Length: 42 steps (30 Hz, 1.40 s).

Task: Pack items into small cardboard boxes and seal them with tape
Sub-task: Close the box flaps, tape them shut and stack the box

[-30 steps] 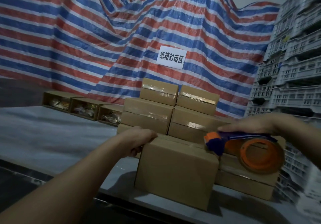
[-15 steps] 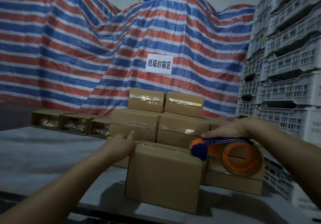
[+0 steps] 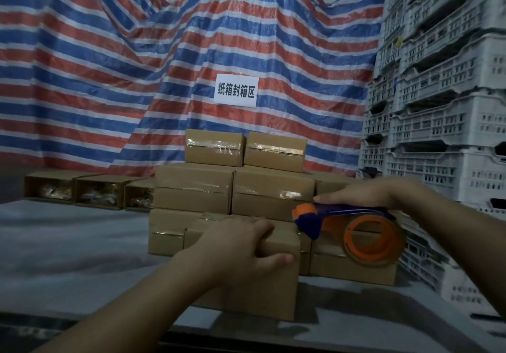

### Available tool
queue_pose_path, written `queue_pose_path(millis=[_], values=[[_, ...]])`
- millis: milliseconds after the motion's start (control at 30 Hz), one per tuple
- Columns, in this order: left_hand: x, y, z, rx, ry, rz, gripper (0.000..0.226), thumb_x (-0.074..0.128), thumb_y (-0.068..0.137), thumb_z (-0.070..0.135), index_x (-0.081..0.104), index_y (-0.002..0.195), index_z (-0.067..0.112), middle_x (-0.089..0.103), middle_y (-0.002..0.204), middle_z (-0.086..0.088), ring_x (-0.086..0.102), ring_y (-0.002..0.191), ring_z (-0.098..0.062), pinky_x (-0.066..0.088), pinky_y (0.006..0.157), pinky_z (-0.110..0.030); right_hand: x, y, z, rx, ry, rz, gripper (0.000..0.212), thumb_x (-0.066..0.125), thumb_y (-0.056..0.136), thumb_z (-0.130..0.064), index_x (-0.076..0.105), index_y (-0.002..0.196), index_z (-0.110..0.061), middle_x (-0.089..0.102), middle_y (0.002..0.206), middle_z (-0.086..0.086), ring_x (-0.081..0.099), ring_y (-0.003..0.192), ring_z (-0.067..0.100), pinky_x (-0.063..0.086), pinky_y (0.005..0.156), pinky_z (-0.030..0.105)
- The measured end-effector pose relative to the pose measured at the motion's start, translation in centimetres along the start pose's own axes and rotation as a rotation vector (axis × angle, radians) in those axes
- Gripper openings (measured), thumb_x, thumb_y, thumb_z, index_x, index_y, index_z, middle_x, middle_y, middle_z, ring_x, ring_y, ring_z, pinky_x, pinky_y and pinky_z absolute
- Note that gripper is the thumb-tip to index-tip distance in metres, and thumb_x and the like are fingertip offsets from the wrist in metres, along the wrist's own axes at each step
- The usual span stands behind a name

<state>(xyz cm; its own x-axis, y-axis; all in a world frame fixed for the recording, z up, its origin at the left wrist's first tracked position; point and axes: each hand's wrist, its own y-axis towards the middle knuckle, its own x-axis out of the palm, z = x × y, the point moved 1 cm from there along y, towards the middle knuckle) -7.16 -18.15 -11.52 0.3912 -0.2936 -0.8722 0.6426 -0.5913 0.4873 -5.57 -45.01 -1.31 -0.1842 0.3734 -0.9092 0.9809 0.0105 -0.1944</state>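
Observation:
A small closed cardboard box (image 3: 262, 295) stands at the table's near edge. My left hand (image 3: 241, 251) grips its top right corner, fingers over the top and thumb on the front face. My right hand (image 3: 367, 195) holds a blue and orange tape dispenser (image 3: 353, 229) by its handle, fingers lying along the top. The dispenser's blue head sits at the box's far right top edge, and its orange tape roll hangs to the right. Behind them is a stack of sealed taped boxes (image 3: 232, 185).
Three open boxes with contents (image 3: 93, 192) lie on their sides at the back left of the grey table (image 3: 68, 243). White plastic crates (image 3: 443, 106) are stacked high on the right. A striped tarp with a white paper sign (image 3: 236, 91) hangs behind.
My left hand has slid from the box's left top corner across to its right top corner. The dispenser stays at the box's right edge. The camera has tilted up.

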Motion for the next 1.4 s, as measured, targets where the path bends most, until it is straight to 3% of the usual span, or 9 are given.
queue_pose_path(millis=[200,300,433,800,933,1033,1100,1200,1400], values=[[0.2,0.0,-0.1,-0.007,-0.023,-0.007,0.077,0.032,0.082,0.084,0.042,0.139,0.033,0.059,0.122,0.011,0.056,0.105,-0.010,0.050,0.089,-0.034,0.2,-0.9,2.9,0.053,-0.162,0.097,0.071,0.043,0.068,-0.089,0.074,0.083,-0.026,0.072,0.069,-0.008,0.067,0.063,0.002,0.048,0.074,0.026],[-0.1,0.7,0.3,-0.007,-0.027,-0.029,0.075,0.035,0.080,0.085,0.046,0.132,0.032,0.058,0.115,0.007,0.055,0.098,-0.009,0.049,0.081,-0.027,2.4,0.2,2.8,0.045,-0.198,0.146,0.079,0.041,0.067,-0.094,0.075,0.088,-0.027,0.074,0.089,-0.003,0.069,0.089,0.012,0.050,0.091,0.034],[-0.4,2.3,1.7,0.056,0.138,-0.143,0.082,0.031,0.082,0.084,0.015,0.151,0.043,0.045,0.138,-0.006,0.045,0.124,-0.024,0.039,0.095,-0.039,3.5,0.4,2.5,0.068,-0.171,0.131,0.068,0.038,0.078,-0.090,0.069,0.081,-0.029,0.069,0.078,-0.007,0.066,0.077,0.010,0.045,0.074,0.028],[-0.3,2.2,2.0,0.054,0.058,-0.204,0.076,0.034,0.086,0.079,0.019,0.152,0.044,0.029,0.158,0.004,0.031,0.141,-0.022,0.035,0.106,-0.042,3.3,-2.1,5.7,-0.028,-0.036,0.186,0.093,0.033,0.064,-0.092,0.072,0.090,-0.012,0.069,0.080,0.004,0.063,0.071,0.018,0.050,0.076,0.029],[-0.3,2.2,2.1,0.062,0.043,-0.203,0.074,0.036,0.087,0.077,0.021,0.151,0.043,0.034,0.155,0.006,0.034,0.137,-0.020,0.036,0.102,-0.040,4.1,-1.8,2.5,-0.032,-0.318,0.210,0.080,0.032,0.081,-0.088,0.070,0.086,-0.019,0.072,0.085,0.002,0.068,0.077,0.019,0.054,0.083,0.035],[-0.3,2.2,1.9,0.052,0.048,-0.199,0.076,0.035,0.086,0.079,0.019,0.152,0.044,0.031,0.157,0.008,0.032,0.138,-0.020,0.035,0.104,-0.042,4.9,-1.5,-0.2,0.006,-1.038,0.288,0.044,0.048,0.099,-0.058,0.061,0.081,-0.019,0.064,0.086,0.000,0.060,0.077,0.017,0.047,0.069,0.031],[-0.3,2.1,1.9,0.044,0.049,-0.211,0.077,0.034,0.085,0.080,0.018,0.152,0.044,0.028,0.158,0.008,0.031,0.139,-0.021,0.035,0.105,-0.043,5.9,-1.4,0.4,0.035,-1.218,0.252,0.048,0.045,0.099,-0.059,0.057,0.080,-0.016,0.059,0.085,0.001,0.058,0.080,0.020,0.043,0.063,0.032],[-0.2,2.1,2.0,0.045,0.063,-0.198,0.078,0.034,0.084,0.081,0.019,0.152,0.044,0.029,0.158,0.008,0.030,0.139,-0.022,0.035,0.105,-0.043,5.6,-2.5,2.2,0.041,-1.078,0.351,0.067,0.035,0.089,-0.081,0.052,0.069,-0.019,0.054,0.073,-0.002,0.059,0.076,0.018,0.050,0.067,0.032],[0.0,2.2,1.9,0.045,0.058,-0.191,0.079,0.034,0.084,0.082,0.022,0.151,0.043,0.033,0.156,0.006,0.033,0.138,-0.023,0.038,0.104,-0.044,7.2,-2.3,5.7,0.040,-0.899,0.481,0.071,0.027,0.086,-0.086,0.054,0.067,-0.024,0.057,0.069,-0.006,0.054,0.064,0.009,0.051,0.069,0.030]])
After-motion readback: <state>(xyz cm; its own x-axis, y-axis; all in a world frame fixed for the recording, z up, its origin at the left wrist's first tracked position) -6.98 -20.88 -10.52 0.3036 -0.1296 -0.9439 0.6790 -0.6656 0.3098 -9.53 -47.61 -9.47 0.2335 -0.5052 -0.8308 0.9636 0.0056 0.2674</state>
